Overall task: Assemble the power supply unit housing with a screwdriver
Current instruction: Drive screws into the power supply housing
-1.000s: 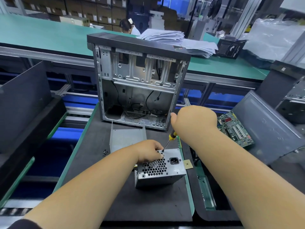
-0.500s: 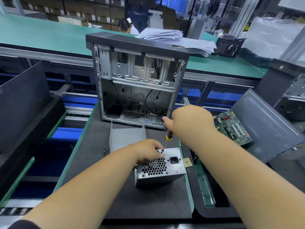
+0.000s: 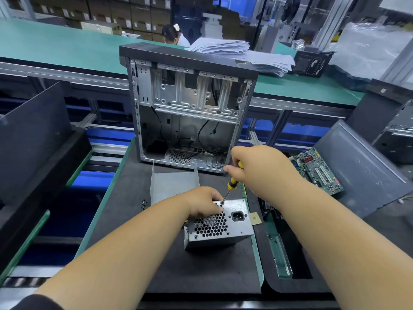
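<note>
Head camera: no writing I can read on the power supply unit (image 3: 220, 224), sitting on the dark mat (image 3: 138, 231) before the open computer case (image 3: 187, 108). My left hand (image 3: 204, 203) presses flat on its top; my right hand (image 3: 257, 167), raised, fist closed around the yellow-handled screwdriver (image 3: 229, 189), tip at the fan grille's corner.

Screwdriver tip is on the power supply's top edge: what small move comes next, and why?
Probably turn the screwdriver in place. Its tip sits at the upper edge of the power supply by the vent holes, the right hand grips the handle, and the left hand steadies the housing beside the tip.
</note>
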`<state>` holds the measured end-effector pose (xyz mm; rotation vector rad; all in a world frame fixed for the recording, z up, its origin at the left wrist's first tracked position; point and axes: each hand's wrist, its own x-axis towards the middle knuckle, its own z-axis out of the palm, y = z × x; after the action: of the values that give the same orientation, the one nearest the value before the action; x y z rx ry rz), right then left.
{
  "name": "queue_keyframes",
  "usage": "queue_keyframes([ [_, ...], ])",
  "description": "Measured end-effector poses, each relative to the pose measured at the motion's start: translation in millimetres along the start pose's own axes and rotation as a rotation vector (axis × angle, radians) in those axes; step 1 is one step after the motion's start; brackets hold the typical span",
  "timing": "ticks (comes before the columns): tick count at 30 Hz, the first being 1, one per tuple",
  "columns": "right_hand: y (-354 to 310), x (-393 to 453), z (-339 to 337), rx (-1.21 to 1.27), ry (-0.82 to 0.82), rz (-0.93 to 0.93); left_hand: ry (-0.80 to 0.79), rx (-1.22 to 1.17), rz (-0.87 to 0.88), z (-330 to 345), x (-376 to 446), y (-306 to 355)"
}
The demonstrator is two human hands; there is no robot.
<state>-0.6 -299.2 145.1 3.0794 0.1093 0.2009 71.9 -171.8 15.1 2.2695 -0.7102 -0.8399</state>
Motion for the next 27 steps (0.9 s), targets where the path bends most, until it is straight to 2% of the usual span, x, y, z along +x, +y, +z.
queue_keyframes([
  [5, -8, 2, 10, -0.200, 0.039, 0.270, -0.011, -0.009, -0.001, 0, -1, 1],
  [8, -10, 2, 10, -0.076, -0.004, 0.233, -0.002, -0.031, -0.009, -1, -1, 2],
  [11, -7, -4, 1, 0.142, -0.121, 0.079, -0.014, -0.036, -0.015, -1, -1, 2],
  [14, -4, -9, -8, 0.058, -0.137, -0.050, -0.012, -0.021, -0.015, -1, -1, 2],
  [16, -3, -5, -12, -0.042, -0.142, -0.016, -0.007, -0.006, -0.013, -1, -1, 1],
  [19, -4, 4, -10, -0.163, -0.202, 0.152, -0.010, -0.008, 0.001, 2, -1, 0],
  [22, -4, 6, -3, -0.209, -0.121, 0.356, 0.012, -0.015, 0.005, 3, -1, -1],
  [25, -5, 3, 3, -0.203, -0.058, 0.305, 0.017, -0.030, -0.002, 3, -1, -1],
  [27, -7, 0, 3, -0.008, -0.065, 0.193, 0.014, -0.047, -0.016, 2, -1, 1],
])
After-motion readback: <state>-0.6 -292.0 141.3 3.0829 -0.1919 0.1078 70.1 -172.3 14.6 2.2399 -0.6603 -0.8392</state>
